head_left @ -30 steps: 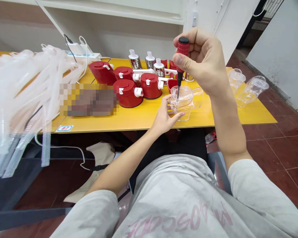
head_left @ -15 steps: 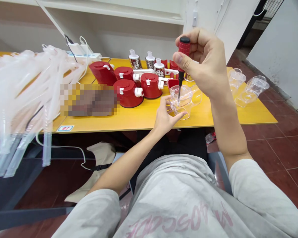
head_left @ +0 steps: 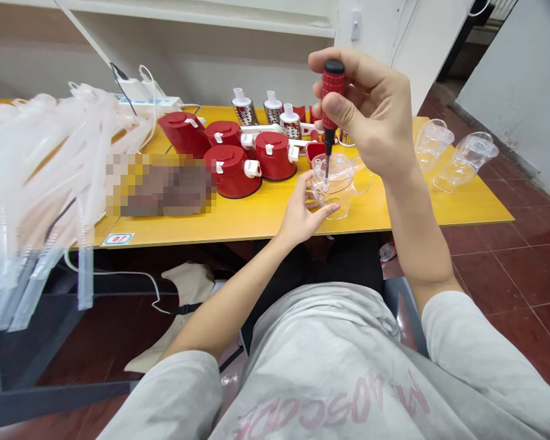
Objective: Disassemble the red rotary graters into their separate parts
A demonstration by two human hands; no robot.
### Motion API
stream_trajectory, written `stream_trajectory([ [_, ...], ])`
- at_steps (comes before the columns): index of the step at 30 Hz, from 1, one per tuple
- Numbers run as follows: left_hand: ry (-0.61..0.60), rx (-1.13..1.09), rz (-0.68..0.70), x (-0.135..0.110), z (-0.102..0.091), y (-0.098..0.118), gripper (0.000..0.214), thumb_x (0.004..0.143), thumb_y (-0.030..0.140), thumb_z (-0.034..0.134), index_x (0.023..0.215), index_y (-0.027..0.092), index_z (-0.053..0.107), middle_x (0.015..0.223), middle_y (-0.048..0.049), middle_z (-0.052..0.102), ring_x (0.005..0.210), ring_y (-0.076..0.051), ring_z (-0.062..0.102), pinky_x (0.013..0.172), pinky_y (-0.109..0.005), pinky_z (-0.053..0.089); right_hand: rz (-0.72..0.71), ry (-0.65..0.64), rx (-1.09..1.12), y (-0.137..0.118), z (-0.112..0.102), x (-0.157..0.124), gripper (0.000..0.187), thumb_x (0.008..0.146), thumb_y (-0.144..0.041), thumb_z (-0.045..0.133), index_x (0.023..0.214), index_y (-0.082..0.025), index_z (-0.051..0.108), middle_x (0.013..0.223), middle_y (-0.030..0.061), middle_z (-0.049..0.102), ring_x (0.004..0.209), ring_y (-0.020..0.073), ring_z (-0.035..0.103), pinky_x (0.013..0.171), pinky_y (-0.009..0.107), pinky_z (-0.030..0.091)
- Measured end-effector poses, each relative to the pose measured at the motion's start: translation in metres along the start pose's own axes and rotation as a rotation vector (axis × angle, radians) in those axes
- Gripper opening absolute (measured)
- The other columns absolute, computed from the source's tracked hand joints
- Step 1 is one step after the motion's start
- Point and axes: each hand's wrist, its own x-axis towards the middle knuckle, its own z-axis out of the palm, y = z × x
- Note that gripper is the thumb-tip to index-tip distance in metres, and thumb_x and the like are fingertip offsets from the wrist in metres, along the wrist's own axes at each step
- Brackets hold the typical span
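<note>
My right hand (head_left: 369, 107) grips the red handle of a screwdriver (head_left: 333, 91), held nearly upright. Its black-ended shaft points down into a clear plastic housing (head_left: 343, 183), and the tip meets the housing's left part; whether it sits in a screw is too small to tell. My left hand (head_left: 302, 211) wraps the near left side of the same housing, steadying it on the yellow table, thumb toward the front and fingers partly hidden behind the plastic. Just behind stand red plastic bases (head_left: 275, 156) with white fittings and several metal grater drums (head_left: 291, 122).
Two more clear housings (head_left: 467, 162) stand on the yellow table (head_left: 266, 220) at the right. Long clear plastic sleeves (head_left: 36, 183) heap over the left end. A power strip (head_left: 174, 101) with cables lies behind them. A blurred brown patch (head_left: 169, 186) is left of centre.
The view has shifted slightly. My right hand's fingers have moved a little around the screwdriver handle, which stands about upright still. My left hand keeps its hold on the housing.
</note>
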Motion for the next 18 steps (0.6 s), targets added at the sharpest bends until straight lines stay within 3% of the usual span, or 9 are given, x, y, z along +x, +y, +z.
stream_trajectory([
  [4, -0.004, -0.008, 0.001, -0.001, 0.000, 0.003, 0.098, 0.085, 0.066, 0.101, 0.163, 0.032, 0.052, 0.153, -0.0157, 0.072, 0.126, -0.035, 0.081, 0.101, -0.052, 0.073, -0.033, -0.012, 0.022, -0.006, -0.001, -0.004, 0.043, 0.093, -0.069, 0.092, 0.122, -0.039, 0.083, 0.113, -0.0005, 0.081, 0.101, 0.0218, 0.081, 0.091, 0.037, 0.074],
  [10, -0.022, -0.021, 0.015, -0.002, 0.001, 0.004, 0.100, 0.085, 0.065, 0.101, 0.167, 0.035, 0.052, 0.158, -0.0162, 0.070, 0.129, -0.038, 0.081, 0.099, -0.054, 0.074, 0.010, -0.020, 0.022, -0.012, -0.001, -0.006, 0.032, 0.096, -0.062, 0.090, 0.121, -0.043, 0.084, 0.115, -0.0008, 0.082, 0.102, 0.0235, 0.081, 0.096, 0.041, 0.074],
  [14, -0.028, -0.041, 0.007, -0.002, 0.001, 0.003, 0.101, 0.085, 0.063, 0.101, 0.169, 0.036, 0.051, 0.159, -0.0161, 0.070, 0.131, -0.038, 0.081, 0.101, -0.055, 0.074, -0.005, -0.042, -0.001, -0.002, -0.003, -0.001, 0.044, 0.089, -0.073, 0.090, 0.122, -0.045, 0.084, 0.115, -0.0004, 0.083, 0.099, 0.0248, 0.082, 0.092, 0.042, 0.075],
  [18, -0.075, -0.053, 0.009, -0.003, -0.001, 0.002, 0.100, 0.088, 0.063, 0.099, 0.170, 0.035, 0.051, 0.155, -0.0165, 0.072, 0.134, -0.039, 0.079, 0.099, -0.054, 0.075, 0.084, -0.102, -0.008, 0.004, -0.005, 0.004, 0.059, 0.086, -0.083, 0.083, 0.133, -0.047, 0.081, 0.121, 0.0008, 0.086, 0.105, 0.0283, 0.083, 0.095, 0.045, 0.076],
])
